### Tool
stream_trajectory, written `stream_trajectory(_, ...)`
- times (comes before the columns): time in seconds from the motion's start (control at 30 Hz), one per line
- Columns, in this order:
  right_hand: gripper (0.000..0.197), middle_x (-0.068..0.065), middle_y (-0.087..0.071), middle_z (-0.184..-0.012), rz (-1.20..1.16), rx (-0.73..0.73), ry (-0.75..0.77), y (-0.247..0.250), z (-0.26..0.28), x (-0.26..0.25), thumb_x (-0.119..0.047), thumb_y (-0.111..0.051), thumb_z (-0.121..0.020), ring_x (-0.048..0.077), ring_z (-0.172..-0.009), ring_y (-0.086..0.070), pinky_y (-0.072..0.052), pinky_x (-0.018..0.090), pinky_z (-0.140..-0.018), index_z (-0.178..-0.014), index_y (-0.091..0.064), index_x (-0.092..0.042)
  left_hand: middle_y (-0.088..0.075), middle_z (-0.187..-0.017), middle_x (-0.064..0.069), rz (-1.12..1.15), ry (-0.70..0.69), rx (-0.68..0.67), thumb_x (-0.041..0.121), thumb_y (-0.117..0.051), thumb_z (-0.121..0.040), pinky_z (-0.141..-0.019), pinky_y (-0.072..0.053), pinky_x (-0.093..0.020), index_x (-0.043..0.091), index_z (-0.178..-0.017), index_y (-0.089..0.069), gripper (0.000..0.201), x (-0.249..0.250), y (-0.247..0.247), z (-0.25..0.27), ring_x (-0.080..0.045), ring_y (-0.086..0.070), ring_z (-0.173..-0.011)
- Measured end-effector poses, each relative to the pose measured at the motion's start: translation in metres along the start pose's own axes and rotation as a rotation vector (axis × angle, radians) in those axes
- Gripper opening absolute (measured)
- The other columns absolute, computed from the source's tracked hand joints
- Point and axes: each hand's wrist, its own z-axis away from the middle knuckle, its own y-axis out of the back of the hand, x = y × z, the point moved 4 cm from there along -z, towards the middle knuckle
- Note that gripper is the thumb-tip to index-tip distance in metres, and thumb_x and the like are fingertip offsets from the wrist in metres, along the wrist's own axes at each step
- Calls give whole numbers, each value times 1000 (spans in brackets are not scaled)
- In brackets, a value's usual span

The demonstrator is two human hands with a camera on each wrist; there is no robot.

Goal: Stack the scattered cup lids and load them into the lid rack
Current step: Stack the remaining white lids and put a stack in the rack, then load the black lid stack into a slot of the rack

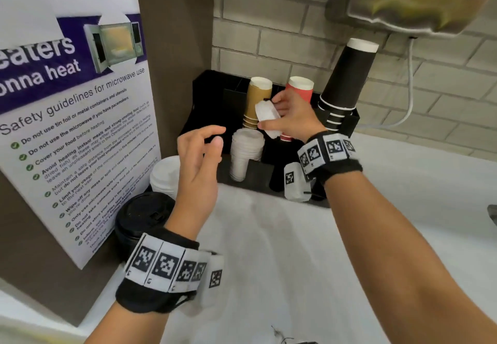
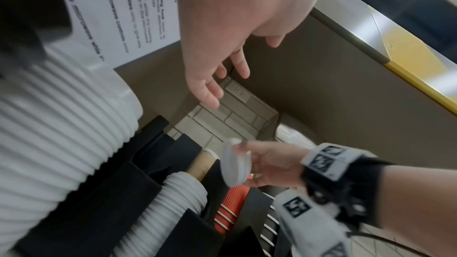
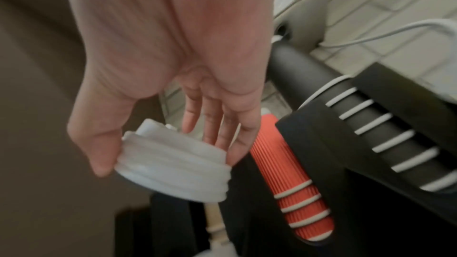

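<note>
My right hand grips a short stack of white lids on edge, thumb on one side and fingers on the other, just above the black rack. The same white lids fill the right wrist view and appear as a white lid stack in the left wrist view. A longer row of white lids lies in the rack's front slot below them. My left hand hovers open and empty, left of the rack. The left hand has relaxed fingers.
Brown cups, red cups and black cups stand stacked in the rack. A tall white lid stack and black lids sit at the left by a safety poster. A brick wall is behind.
</note>
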Motion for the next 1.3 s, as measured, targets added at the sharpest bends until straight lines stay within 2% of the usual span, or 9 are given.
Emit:
stream_trajectory(0.07, 59, 8, -59, -109, 219, -88, 46, -14, -20, 5, -15, -85, -67, 21, -102, -58, -50, 34, -90, -116, -53, -5, -42, -116, 12, 14, 21, -7, 44, -43, -91, -93, -48, -25, 37, -104, -58, 21, 1, 2, 2, -12, -54, -112)
stream_trajectory(0.17, 59, 8, -59, -116, 441, -222, 124, -39, -37, 6, -17, -82, -69, 22, -109, -57, -44, 24, -84, -121, -55, -8, -43, -118, 7, 32, 49, -7, 39, -40, -91, -91, -48, -24, 36, -101, -60, 22, 2, 3, 5, -6, -57, -104)
stream_trajectory(0.4, 54, 12, -61, -115, 626, -402, 218, -66, -44, 3, -13, -77, -71, 26, -103, -58, -48, 32, -86, -122, -57, -7, -45, -120, 4, 20, 68, 23, 40, -39, -92, -91, -50, -27, 34, -100, -61, 25, 1, 8, 9, -5, -58, -100)
stream_trajectory(0.53, 55, 8, -58, -103, 698, -414, 181, -64, -35, 11, -17, -74, -75, 27, -100, -59, -42, 25, -72, -126, -54, -10, -46, -118, 5, 28, 73, 27, 40, -39, -92, -92, -50, -28, 34, -99, -62, 25, -1, 7, 9, -7, -58, -101)
stream_trajectory(0.7, 78, 16, -57, -122, 937, -402, 193, -66, -12, 13, -17, -78, -72, 32, -105, -61, -53, 38, -81, -140, -41, -12, -47, -118, 7, 44, 89, 15, 40, -40, -91, -92, -51, -29, 34, -98, -63, 25, -2, 3, 9, -9, -58, -102)
stream_trajectory(0.83, 50, 18, -56, -124, 1131, -297, 241, -83, 5, 18, -10, -54, -94, 36, -106, -61, -50, 42, -80, -139, -33, -3, -47, -116, 7, 47, 99, 7, 41, -39, -91, -92, -51, -29, 34, -97, -63, 25, -4, -1, 9, -10, -58, -102)
stream_trajectory(0.97, 54, 22, -44, -136, 1187, -268, 153, -94, 14, 25, -6, -40, -99, 36, -117, -53, -48, 41, -86, -146, -16, 5, -50, -117, 4, 39, 91, -10, 39, -40, -92, -90, -51, -29, 34, -96, -63, 24, -4, -3, 9, -11, -59, -101)
stream_trajectory(1.13, 52, 22, -38, -143, 1108, -386, 42, -95, 12, 22, -4, -40, -97, 36, -129, -42, -38, 41, -103, -145, -23, 5, -60, -106, 3, -136, 31, -227, 28, -51, -95, -82, -46, -19, 32, -96, -63, 13, 10, -3, 1, -8, -59, -96)
stream_trajectory(1.3, 71, 19, -11, -157, 1037, -410, 41, -89, 21, 11, -10, -47, -96, 32, -146, -12, -18, 46, -118, -151, -4, 2, -58, -98, 8, -734, -4, -507, 32, -63, -88, -68, -39, -15, 26, -88, -63, 6, 34, 15, -10, -5, -55, -86)
